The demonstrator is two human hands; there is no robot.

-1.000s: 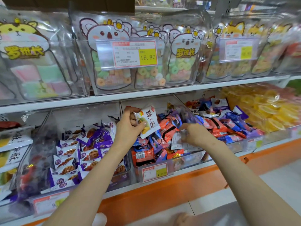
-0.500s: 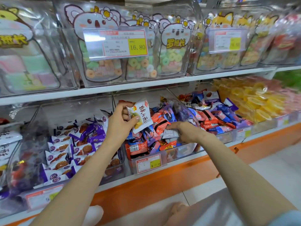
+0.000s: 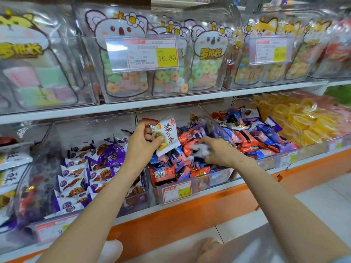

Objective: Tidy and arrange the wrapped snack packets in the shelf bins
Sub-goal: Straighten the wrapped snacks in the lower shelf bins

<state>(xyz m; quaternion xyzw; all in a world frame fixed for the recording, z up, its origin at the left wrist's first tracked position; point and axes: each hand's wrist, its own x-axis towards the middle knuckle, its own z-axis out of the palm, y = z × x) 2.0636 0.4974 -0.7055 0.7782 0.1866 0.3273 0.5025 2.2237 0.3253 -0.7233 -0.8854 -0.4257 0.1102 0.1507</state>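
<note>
- Head view, lower shelf: three clear bins stand side by side above an orange front edge [image 3: 190, 211].
- Left hand [image 3: 142, 144]: raised over the rear left part of the middle bin [image 3: 171, 113]. With the thumb in front and the fingers behind, it pinches a white snack packet [image 3: 167, 136] by its left side. The packet is tilted and held clear of the pile beneath. It shows dark characters and a yellow-green picture.
- Right hand [image 3: 221, 153]: low over the pile in the middle bin, fingers curled round a small pale packet [image 3: 199, 149]. This packet is blurred and its print cannot be read.
- Middle bin: heaped with red, blue and purple wrapped packets [image 3: 171, 168] lying at all angles. A red-and-yellow price tag [image 3: 176, 191] is fixed to its front wall.
- Left bin [image 3: 91, 128]: purple-and-white biscuit packets [image 3: 79, 173] overlap in rough rows towards the front.
- Right bin [image 3: 266, 163]: red, blue and purple packets [image 3: 256, 139] lie in a loose heap. Just beside it on the right is a mass of yellow wrapped sweets [image 3: 303, 128].
- Upper shelf board [image 3: 171, 102]: clear bins hold upright koala-shaped bags [image 3: 121, 29] of ring sweets. In front of them is a price label [image 3: 152, 53] reading 16.80. Fox-shaped bags [image 3: 266, 27] stand to the right behind a second label [image 3: 269, 50], whose print is blurred.
</note>
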